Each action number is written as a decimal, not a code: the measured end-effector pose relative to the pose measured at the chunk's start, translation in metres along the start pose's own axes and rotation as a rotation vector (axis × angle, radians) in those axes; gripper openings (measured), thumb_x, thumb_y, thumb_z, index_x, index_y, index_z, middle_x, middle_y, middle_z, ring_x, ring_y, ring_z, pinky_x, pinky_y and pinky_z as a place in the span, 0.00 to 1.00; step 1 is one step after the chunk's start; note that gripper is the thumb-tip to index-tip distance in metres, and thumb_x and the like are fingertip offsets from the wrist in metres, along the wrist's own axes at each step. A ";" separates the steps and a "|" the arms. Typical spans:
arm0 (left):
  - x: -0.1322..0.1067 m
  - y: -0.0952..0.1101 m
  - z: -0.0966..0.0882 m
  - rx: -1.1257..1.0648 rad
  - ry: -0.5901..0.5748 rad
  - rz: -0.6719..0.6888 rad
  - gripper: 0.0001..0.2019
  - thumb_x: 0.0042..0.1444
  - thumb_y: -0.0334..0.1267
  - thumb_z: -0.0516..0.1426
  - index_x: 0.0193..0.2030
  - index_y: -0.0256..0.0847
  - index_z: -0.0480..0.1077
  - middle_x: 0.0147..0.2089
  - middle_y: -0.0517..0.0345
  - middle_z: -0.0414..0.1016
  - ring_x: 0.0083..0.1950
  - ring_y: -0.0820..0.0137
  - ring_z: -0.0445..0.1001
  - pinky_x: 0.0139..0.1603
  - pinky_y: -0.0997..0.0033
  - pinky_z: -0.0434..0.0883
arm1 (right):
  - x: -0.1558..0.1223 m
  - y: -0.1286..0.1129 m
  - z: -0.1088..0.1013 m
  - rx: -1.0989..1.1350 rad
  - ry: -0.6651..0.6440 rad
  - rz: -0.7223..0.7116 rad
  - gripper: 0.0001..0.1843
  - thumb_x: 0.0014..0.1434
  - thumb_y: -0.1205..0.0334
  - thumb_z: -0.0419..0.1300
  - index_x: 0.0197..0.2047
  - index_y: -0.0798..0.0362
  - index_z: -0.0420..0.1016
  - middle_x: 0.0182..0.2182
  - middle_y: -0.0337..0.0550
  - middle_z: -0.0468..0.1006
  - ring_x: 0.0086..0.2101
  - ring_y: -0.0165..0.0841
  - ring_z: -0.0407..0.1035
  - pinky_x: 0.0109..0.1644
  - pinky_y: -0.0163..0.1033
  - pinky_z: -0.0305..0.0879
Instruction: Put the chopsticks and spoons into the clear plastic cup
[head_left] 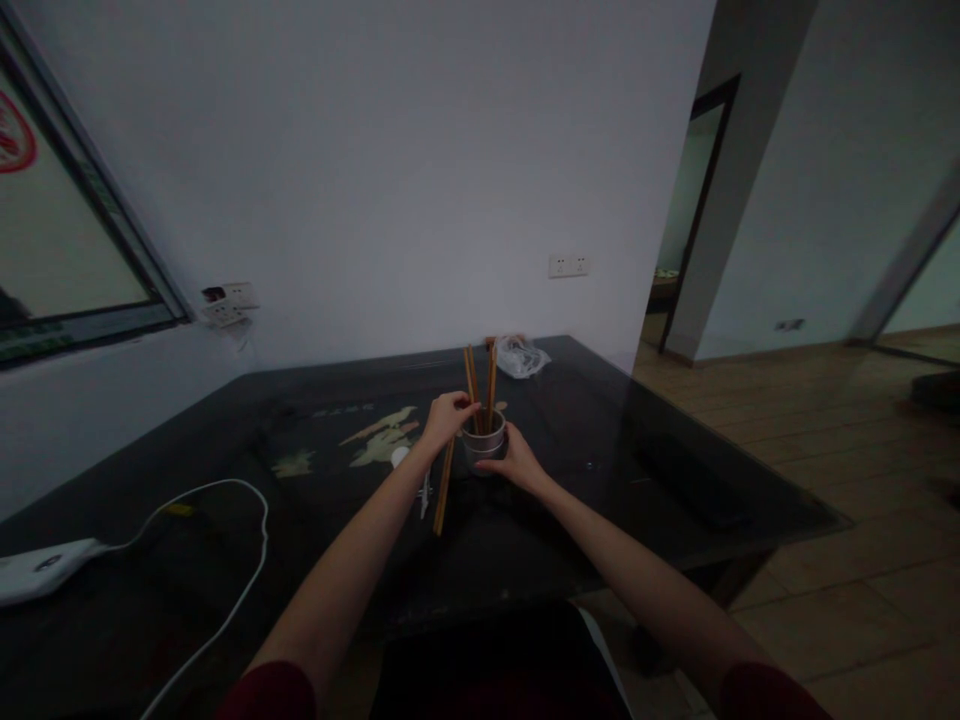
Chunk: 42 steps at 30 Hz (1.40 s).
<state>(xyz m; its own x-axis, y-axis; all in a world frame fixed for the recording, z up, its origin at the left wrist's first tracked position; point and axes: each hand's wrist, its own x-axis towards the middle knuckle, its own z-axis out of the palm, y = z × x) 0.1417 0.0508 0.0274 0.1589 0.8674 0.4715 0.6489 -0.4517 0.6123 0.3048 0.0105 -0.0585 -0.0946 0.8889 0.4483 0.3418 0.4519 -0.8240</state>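
A small metal cup point(484, 442) stands on the dark table point(675, 470) with several wooden chopsticks point(491, 380) upright in it. My right hand point(516, 462) is wrapped round the cup's right side. My left hand point(448, 417) is closed in a pinch on chopsticks at the cup's rim. More wooden chopsticks point(443, 487) lie on the table just left of the cup, beside a small white object point(400, 456).
A crumpled clear plastic bag point(523, 357) lies at the table's far edge. A white power strip point(41, 570) with a white cable point(247, 560) sits at the left. Wall sockets point(568, 265) are behind. A doorway point(694, 210) and wooden floor point(862, 560) are to the right.
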 end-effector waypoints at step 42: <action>-0.006 0.009 -0.005 0.022 -0.049 0.027 0.11 0.50 0.43 0.58 0.28 0.37 0.74 0.29 0.57 0.76 0.31 0.70 0.71 0.33 0.73 0.63 | 0.017 -0.012 -0.057 0.339 -0.409 0.024 0.34 0.45 0.58 0.68 0.56 0.50 0.65 0.54 0.48 0.71 0.52 0.38 0.67 0.58 0.45 0.62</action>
<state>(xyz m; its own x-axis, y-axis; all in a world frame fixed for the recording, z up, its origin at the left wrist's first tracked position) 0.1428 0.0404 0.0327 0.2120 0.8646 0.4556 0.6601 -0.4705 0.5856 0.3522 0.0152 -0.0211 -0.4702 0.8255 0.3122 0.0329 0.3699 -0.9285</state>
